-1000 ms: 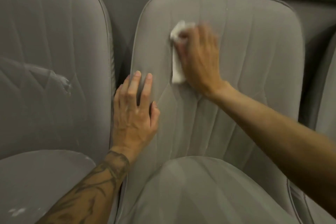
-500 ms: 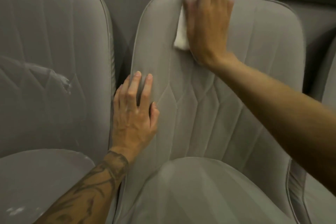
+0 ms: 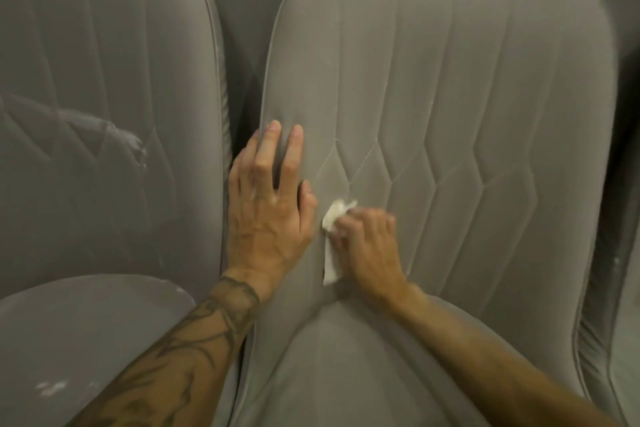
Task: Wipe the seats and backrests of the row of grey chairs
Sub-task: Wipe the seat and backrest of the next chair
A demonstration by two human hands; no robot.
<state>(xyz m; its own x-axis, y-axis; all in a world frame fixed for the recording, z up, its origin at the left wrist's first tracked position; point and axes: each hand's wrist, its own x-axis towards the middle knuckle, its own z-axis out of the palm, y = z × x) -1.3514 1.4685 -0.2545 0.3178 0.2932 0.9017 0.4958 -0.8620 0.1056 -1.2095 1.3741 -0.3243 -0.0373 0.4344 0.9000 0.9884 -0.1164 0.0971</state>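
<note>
So the left hand (image 3: 268, 215) is just laid flat on the left edge of the middle chair's backrest (image 3: 450, 97), fingers straight and a bit spread, not gripping anything. The right hand (image 3: 369, 246) has its fingers curled over a small white wipe (image 3: 332, 243) and is pressing it against the lower part of that same backrest, right above where the backrest meets the seat (image 3: 346, 374) and just beside the left thumb (this hand is a bit blurry, so I can't make out each finger). The wipe is crumpled, with a strip hanging out below the fingers. The neighbouring chair's backrest (image 3: 86, 80) on the left has a whitish smear (image 3: 135, 146) across its stitching, and its seat (image 3: 69, 322) has pale specks (image 3: 52, 386) near the front. A sliver of a third chair (image 3: 627, 288) shows at the right edge.
</note>
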